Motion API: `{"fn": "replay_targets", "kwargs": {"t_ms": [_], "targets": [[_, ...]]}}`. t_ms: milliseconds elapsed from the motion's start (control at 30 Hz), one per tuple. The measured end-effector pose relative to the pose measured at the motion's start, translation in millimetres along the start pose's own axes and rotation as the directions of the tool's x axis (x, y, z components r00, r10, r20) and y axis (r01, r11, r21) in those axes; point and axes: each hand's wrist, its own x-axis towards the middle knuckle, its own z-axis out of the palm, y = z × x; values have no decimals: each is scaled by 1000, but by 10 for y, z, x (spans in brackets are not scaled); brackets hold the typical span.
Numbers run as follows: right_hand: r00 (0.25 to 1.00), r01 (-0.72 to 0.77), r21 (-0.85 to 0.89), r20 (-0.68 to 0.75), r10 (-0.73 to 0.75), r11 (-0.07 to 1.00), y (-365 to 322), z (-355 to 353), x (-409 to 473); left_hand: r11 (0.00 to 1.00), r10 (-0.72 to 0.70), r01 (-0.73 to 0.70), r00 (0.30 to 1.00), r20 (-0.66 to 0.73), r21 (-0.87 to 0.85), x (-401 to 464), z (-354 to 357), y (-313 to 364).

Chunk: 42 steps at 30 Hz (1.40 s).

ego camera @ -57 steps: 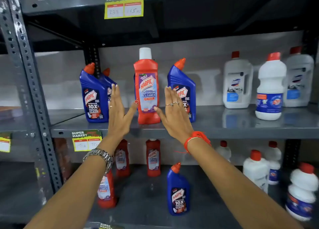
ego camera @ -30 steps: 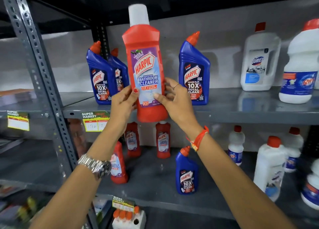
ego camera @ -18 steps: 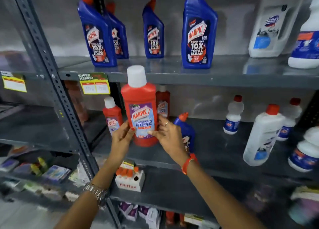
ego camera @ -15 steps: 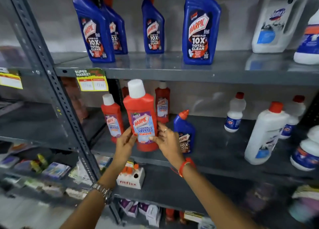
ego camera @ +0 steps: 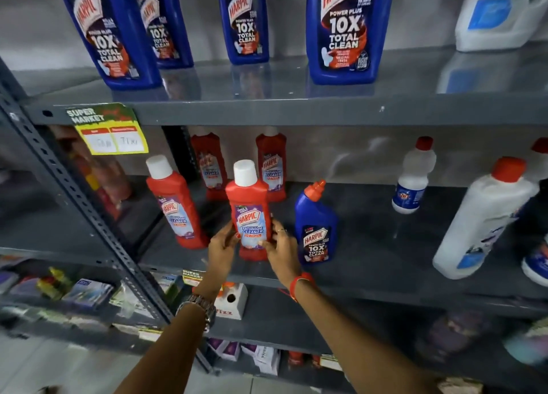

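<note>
Both hands hold one red Harpic Bathroom Cleaner btl (ego camera: 250, 215), white cap up, label to the camera, upright w/ a slight lean. It sits just left of the blue Harpic toilet-cleaner btl (ego camera: 315, 230), close but apart, over the front part of the same grey middle shelf (ego camera: 385, 245). Can't tell if its base touches the shelf.

L hand (ego camera: 222, 248) grips the red btl's left side low down. Its thumb, w/ a red nail, presses on the label's front edge; the other fingers curl round behind, mostly hidden. R hand (ego camera: 281, 251) grips the right side at approx the same height, between the red btl and the blue one. Its thumb is on the label's lower corner, and its fingers are close together and wrapped round the side, a ring on one. A metal watch (ego camera: 201, 307) is on the L wrist and a red band (ego camera: 299, 284) on the R wrist, both below & left of the blue btl.

Further left of the blue btl, past the held one, a 2nd red cleaner btl (ego camera: 176, 209) stands on the shelf. Behind & left of it, at the back, are 2 more red btls (ego camera: 271, 165). Right of it, well apart, is a small white btl w/ red cap (ego camera: 413, 177), and further right a big white btl (ego camera: 480, 218). Above it the upper shelf (ego camera: 296, 113) carries 4 large blue Harpic btls (ego camera: 344, 31), w/ a yellow price tag (ego camera: 111, 129) on the front edge, up & left. Below & left of the blue btl is a white box (ego camera: 234, 298).
</note>
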Motion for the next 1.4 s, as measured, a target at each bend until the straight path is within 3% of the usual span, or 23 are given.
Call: {"fn": "replay_targets", "kwargs": {"t_ms": [167, 267, 333, 367, 467, 533, 600, 667, 733, 833, 1033, 1400], "targets": [[999, 42, -14, -23, -42, 999, 2, 19, -58, 1000, 19, -19, 999, -41, 5, -27, 56, -40], [984, 134, 30, -121, -130, 990, -86, -70, -225, 996, 93, -94, 963, -253, 9, -161, 96, -9], [911, 268, 33, -334, -242, 963, -162, -219, -374, 981, 192, -191, 895, -401, 43, -305, 174, 38], [849, 322, 33, -453, -273, 946, -190, -323, -435, 968, 247, -244, 883, -399, 58, -382, 233, 71], [726, 310, 68, -661, -190, 948, -161, -682, -442, 935, 353, -350, 910, -216, 51, -516, 470, 173], [753, 201, -18, -636, -166, 979, -79, -891, -369, 937, 347, -350, 933, -96, -16, -454, 645, 207], [847, 60, -159, -515, -135, 985, 10, -1049, -288, 959, 259, -253, 965, 40, -125, -331, 819, 238], [932, -10, -138, -361, -41, 990, 78, -1123, -210, 969, 152, -113, 974, 169, -222, -210, 917, 227], [971, -39, -39, -236, 28, 999, 83, -1191, -170, 960, 128, -63, 965, 229, -272, -127, 969, 204], [985, -71, 75, -154, 82, 995, 57, -1263, -137, 972, 146, -99, 965, 217, -214, -61, 974, 191], [984, -10, 165, -172, 39, 986, -46, -1325, -443, 969, 217, -184, 954, 207, -164, -325, 824, 335], [909, 362, 240, -304, -285, 901, -1534, -1514, -1119, 836, 427, -406, 904, -25, -369, -882, -93, 1613]]}}
